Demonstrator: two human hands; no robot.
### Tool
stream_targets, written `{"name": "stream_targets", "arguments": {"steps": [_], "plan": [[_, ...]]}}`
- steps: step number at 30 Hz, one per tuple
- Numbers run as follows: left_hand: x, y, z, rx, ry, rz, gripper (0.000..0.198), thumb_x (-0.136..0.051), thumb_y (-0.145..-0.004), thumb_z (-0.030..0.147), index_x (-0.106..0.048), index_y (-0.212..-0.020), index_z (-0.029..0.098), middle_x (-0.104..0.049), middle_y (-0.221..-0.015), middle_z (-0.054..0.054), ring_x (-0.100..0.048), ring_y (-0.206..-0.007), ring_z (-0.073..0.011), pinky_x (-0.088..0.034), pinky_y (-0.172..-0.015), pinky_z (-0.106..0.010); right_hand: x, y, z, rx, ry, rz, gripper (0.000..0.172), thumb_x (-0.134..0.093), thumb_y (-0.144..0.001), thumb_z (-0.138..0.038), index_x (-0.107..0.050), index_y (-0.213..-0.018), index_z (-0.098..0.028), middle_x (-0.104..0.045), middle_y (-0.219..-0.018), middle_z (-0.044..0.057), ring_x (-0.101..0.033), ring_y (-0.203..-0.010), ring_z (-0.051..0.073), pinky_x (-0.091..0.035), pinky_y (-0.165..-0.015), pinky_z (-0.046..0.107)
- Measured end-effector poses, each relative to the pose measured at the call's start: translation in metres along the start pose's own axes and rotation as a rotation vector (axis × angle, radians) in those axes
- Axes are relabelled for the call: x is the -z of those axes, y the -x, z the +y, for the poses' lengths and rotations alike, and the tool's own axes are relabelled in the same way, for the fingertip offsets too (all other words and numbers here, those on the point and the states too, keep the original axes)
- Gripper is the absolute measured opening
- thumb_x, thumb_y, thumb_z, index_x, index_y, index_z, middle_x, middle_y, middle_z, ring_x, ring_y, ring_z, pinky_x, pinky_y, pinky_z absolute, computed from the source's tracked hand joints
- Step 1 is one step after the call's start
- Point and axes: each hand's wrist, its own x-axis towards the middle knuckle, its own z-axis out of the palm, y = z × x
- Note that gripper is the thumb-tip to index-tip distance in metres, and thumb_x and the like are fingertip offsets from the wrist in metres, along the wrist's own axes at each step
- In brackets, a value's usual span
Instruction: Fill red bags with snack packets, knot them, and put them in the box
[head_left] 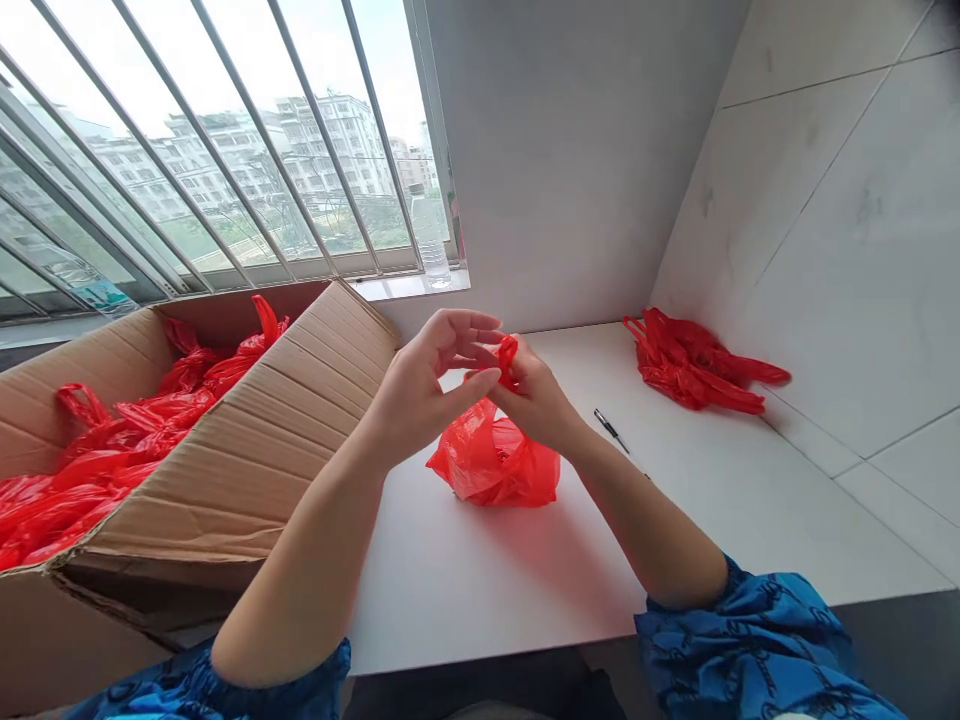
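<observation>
A filled red plastic bag (499, 465) rests on the white table in front of me, its top gathered upward into a twisted loop. My right hand (534, 395) is closed on that gathered top, with the loop sticking up by its fingers. Just left of it, my left hand (435, 375) has its fingers curved and apart, the thumb reaching close to the bag's top. Whether the left fingertips touch the plastic is hard to make out. What the bag contains is hidden.
On the left stands an open cardboard box (247, 440) with several red bags (142, 430) inside. More red plastic bags (690, 360) lie against the right wall. A pen (611, 430) is on the table (465, 590). A clear bottle (430, 240) stands on the windowsill.
</observation>
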Motion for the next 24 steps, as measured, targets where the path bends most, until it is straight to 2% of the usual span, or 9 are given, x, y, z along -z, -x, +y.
{"name": "stream_targets", "arguments": {"steps": [3, 6, 9, 12, 14, 16, 20, 22, 24], "plan": [[-0.014, 0.014, -0.024, -0.026, -0.037, 0.195, 0.05, -0.071, -0.082, 0.033, -0.051, -0.127, 0.026, -0.057, -0.132, -0.008, -0.061, -0.114, -0.0201, -0.05, -0.099, -0.036, 0.001, -0.006, 0.008, -0.073, -0.14, 0.033, 0.041, -0.053, -0.092, -0.059, -0.068, -0.104, -0.023, -0.059, -0.115, 0.006, -0.059, -0.085, 0.015, -0.05, -0.073, 0.03], [-0.031, 0.027, -0.051, 0.17, 0.023, 0.098, 0.077, -0.075, -0.079, 0.038, -0.035, -0.144, 0.031, -0.06, -0.128, -0.009, -0.058, -0.119, -0.0229, -0.05, -0.097, -0.036, 0.006, -0.01, 0.015, -0.186, -0.337, -0.006, 0.044, -0.055, -0.09, -0.06, -0.068, -0.11, -0.024, -0.065, -0.109, 0.007, -0.061, -0.081, 0.016, -0.051, -0.069, 0.029], [-0.039, 0.033, -0.069, 0.361, 0.238, -0.06, 0.059, -0.066, -0.086, 0.043, -0.044, -0.139, 0.026, -0.068, -0.102, -0.006, -0.065, -0.101, -0.0211, -0.052, -0.086, -0.033, 0.01, -0.014, 0.023, -0.218, -0.459, 0.007, 0.04, -0.061, -0.087, -0.057, -0.07, -0.105, -0.022, -0.068, -0.106, 0.007, -0.062, -0.091, 0.017, -0.05, -0.074, 0.027], [-0.036, 0.032, -0.076, 0.496, 0.558, -0.066, 0.033, -0.062, -0.088, 0.041, -0.062, -0.114, 0.021, -0.062, -0.079, -0.001, -0.064, -0.081, -0.0155, -0.051, -0.076, -0.028, 0.013, -0.015, 0.027, -0.251, -0.47, -0.018, 0.04, -0.062, -0.087, -0.057, -0.07, -0.1, -0.02, -0.069, -0.101, 0.006, -0.059, -0.077, 0.013, -0.042, -0.057, 0.023], [-0.03, 0.03, -0.079, 0.576, 0.747, -0.041, 0.023, -0.065, -0.084, 0.033, -0.064, -0.103, 0.02, -0.054, -0.068, 0.003, -0.059, -0.069, -0.0121, -0.051, -0.075, -0.027, 0.015, -0.015, 0.025, -0.24, -0.435, -0.1, 0.041, -0.059, -0.089, -0.057, -0.069, -0.095, -0.018, -0.067, -0.093, 0.005, -0.054, -0.068, 0.01, -0.034, -0.049, 0.022], [-0.024, 0.028, -0.082, 0.635, 0.863, -0.019, 0.023, -0.064, -0.08, 0.026, -0.063, -0.102, 0.02, -0.051, -0.064, 0.004, -0.057, -0.064, -0.0111, -0.051, -0.074, -0.027, 0.017, -0.013, 0.021, -0.216, -0.373, -0.229, 0.037, -0.06, -0.089, -0.055, -0.067, -0.093, -0.018, -0.066, -0.084, 0.003, -0.053, -0.066, 0.01, -0.035, -0.051, 0.022], [-0.018, 0.028, -0.085, 0.734, 0.968, 0.043, 0.035, -0.065, -0.075, 0.019, -0.062, -0.11, 0.022, -0.059, -0.071, 0.002, -0.059, -0.065, -0.0117, -0.049, -0.066, -0.025, 0.019, -0.007, 0.016, -0.178, -0.217, -0.474, 0.023, -0.07, -0.085, -0.04, -0.065, -0.093, -0.02, -0.069, -0.088, 0.003, -0.064, -0.082, 0.016, -0.049, -0.075, 0.029], [-0.016, 0.03, -0.085, 0.736, 0.995, 0.068, 0.035, -0.066, -0.077, 0.022, -0.063, -0.111, 0.022, -0.062, -0.075, 0.001, -0.059, -0.065, -0.0111, -0.05, -0.066, -0.024, 0.019, -0.004, 0.018, -0.116, -0.032, -0.463, 0.012, -0.066, -0.087, -0.032, -0.068, -0.087, -0.02, -0.065, -0.097, 0.004, -0.064, -0.087, 0.016, -0.049, -0.078, 0.03], [-0.015, 0.032, -0.085, 0.71, 0.988, 0.054, 0.034, -0.065, -0.083, 0.03, -0.063, -0.116, 0.021, -0.065, -0.079, -0.001, -0.06, -0.067, -0.0113, -0.05, -0.066, -0.023, 0.017, -0.002, 0.022, -0.003, 0.241, -0.339, 0.01, -0.061, -0.088, -0.023, -0.069, -0.082, -0.02, -0.06, -0.1, 0.004, -0.06, -0.081, 0.013, -0.047, -0.073, 0.027]]}}
